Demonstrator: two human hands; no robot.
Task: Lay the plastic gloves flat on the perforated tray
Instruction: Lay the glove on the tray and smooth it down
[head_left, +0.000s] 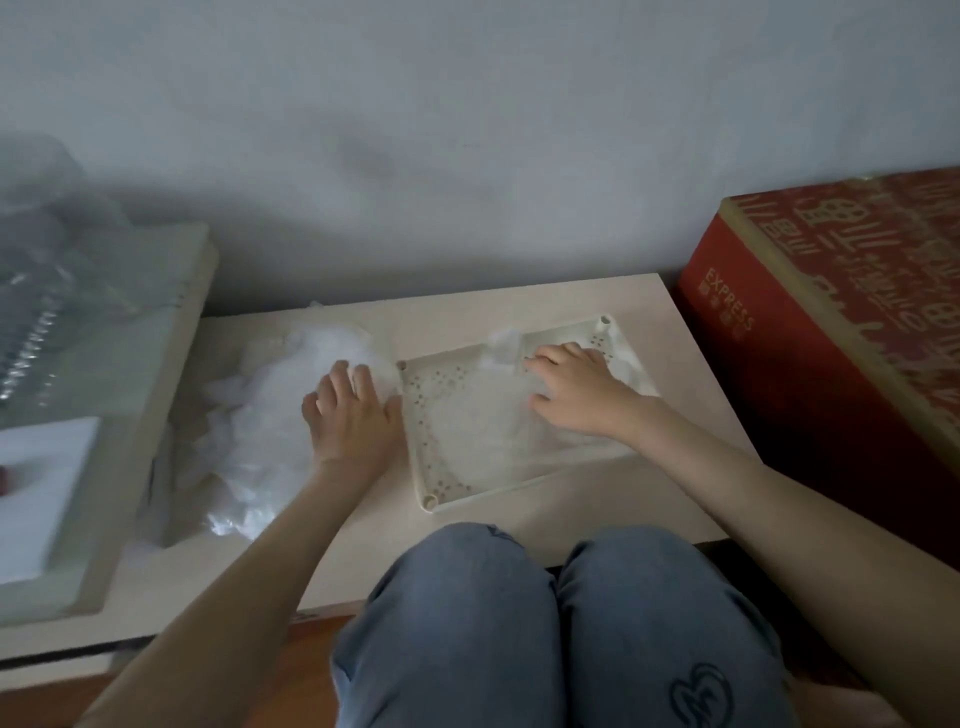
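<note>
A cream perforated tray (431, 410) lies on the low table, right of centre. Clear plastic gloves (493, 431) are spread over its floor. My right hand (576, 395) presses flat on the gloves at the tray's far right part, fingers straight. A loose heap of crumpled plastic gloves (254, 426) lies left of the tray. My left hand (353, 415) rests on the heap's right edge beside the tray, fingers reaching into the plastic; whether they pinch a glove cannot be told.
The pale table (519, 525) meets a grey wall behind. A large red box (810, 364) stands against the table's right end. A raised ledge with a clear packet (67, 291) flanks the left. My knees in blue jeans (545, 623) are at the front edge.
</note>
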